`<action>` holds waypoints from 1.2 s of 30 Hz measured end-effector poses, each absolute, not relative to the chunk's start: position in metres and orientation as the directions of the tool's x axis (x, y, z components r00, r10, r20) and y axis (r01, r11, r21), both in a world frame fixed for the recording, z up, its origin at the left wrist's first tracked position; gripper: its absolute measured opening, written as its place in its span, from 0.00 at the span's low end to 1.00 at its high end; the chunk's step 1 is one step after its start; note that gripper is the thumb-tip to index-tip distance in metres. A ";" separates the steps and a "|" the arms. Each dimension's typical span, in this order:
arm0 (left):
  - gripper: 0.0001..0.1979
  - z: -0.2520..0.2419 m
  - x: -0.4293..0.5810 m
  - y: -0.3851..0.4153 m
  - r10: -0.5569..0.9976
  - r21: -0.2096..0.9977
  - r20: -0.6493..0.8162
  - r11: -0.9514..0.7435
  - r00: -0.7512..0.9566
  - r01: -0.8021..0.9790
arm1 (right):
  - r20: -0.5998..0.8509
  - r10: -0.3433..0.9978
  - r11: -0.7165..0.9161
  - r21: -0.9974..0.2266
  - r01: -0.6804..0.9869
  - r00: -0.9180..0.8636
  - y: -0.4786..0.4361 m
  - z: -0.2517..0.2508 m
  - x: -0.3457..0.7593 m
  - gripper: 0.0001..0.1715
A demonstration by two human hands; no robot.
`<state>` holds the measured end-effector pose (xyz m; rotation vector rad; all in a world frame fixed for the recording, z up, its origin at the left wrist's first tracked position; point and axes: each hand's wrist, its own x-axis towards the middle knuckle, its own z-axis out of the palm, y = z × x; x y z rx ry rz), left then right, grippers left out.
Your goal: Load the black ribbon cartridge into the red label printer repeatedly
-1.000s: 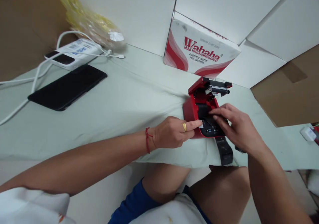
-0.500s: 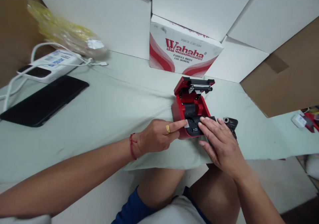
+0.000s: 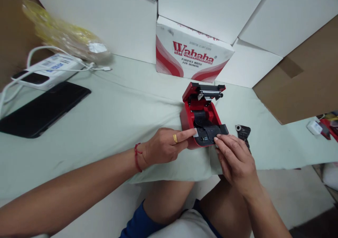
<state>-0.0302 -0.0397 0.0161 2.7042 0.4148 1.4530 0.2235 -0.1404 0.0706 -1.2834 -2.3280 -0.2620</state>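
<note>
A small red and black label printer [image 3: 185, 125] stands with its lid raised. Inside sits a black roll [image 3: 200, 115], and a wide black label strip [image 3: 211, 132] runs from it over the front edge. My left hand [image 3: 165, 144] steadies the printer's left front corner, index finger stretched onto a small pale patch [image 3: 195, 133], the other fingers curled at its side. At the front right, my right hand [image 3: 236, 157] pinches the strip's free end between fingertips; the thumb is partly hidden. Right of the printer lies another black roll [image 3: 243, 131] with a pale core.
Behind the printer stands a Wahaha water carton [image 3: 192, 56]. A black phone [image 3: 44, 109], a white power bank [image 3: 50, 70] with a white cable, and yellow plastic wrap [image 3: 63, 35] lie to the left. A brown cardboard box [image 3: 301, 79] borders the right; the green cloth's edge is in front.
My right hand has gone from lying flat over the printer's front to pinching the strip, with its fingers drawn back towards me. More of the strip shows; my left hand stays at the corner.
</note>
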 end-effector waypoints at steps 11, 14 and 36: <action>0.14 0.022 -0.031 -0.040 0.245 0.117 0.802 -0.959 0.545 0.259 | 0.514 0.804 0.420 -0.139 0.897 -0.298 -0.156 0.066 0.226 0.38; 0.14 0.022 -0.032 -0.039 0.245 0.121 0.804 -0.960 0.542 0.254 | 0.581 0.781 0.406 -0.191 0.894 -0.231 -0.158 0.069 0.225 0.34; 0.08 0.088 -0.026 0.013 0.677 0.575 0.708 -0.718 0.200 0.393 | 0.417 0.804 0.482 -0.039 0.875 -0.424 -0.144 0.072 0.222 0.38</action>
